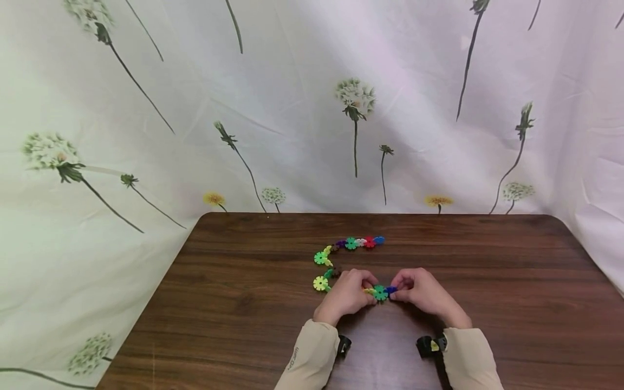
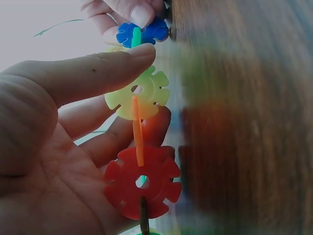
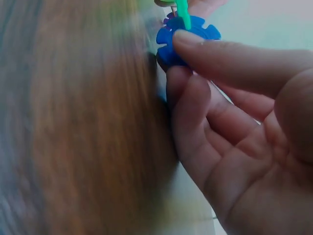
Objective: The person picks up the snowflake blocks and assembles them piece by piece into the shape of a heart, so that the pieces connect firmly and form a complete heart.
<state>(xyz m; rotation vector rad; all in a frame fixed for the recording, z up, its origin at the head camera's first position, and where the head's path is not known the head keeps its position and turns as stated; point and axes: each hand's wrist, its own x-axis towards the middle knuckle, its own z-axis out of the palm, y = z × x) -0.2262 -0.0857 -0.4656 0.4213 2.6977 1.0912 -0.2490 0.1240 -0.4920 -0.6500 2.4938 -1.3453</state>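
Thumb and fingers of my right hand (image 1: pixel 425 292) pinch a blue snowflake disc (image 3: pixel 167 51), which stands joined to a green disc (image 1: pixel 383 296). My left hand (image 1: pixel 347 292) grips the chain just to the left, its thumb lying over a yellow-green disc (image 2: pixel 116 100) in the left wrist view. Beyond that disc, an orange disc (image 2: pixel 138 137) seen edge-on, a red disc (image 2: pixel 159 188) and a brown disc (image 2: pixel 144 213) follow along the palm. The left hand hides part of the chain from the head view.
The chain winds on over the brown wooden table (image 1: pixel 234 309) past a yellow disc (image 1: pixel 317 284), a bright green disc (image 1: pixel 317 259) and a red disc (image 1: pixel 367 243) to a blue end disc (image 1: pixel 379 240). A flower-printed cloth (image 1: pixel 302 135) hangs behind the table's far edge.
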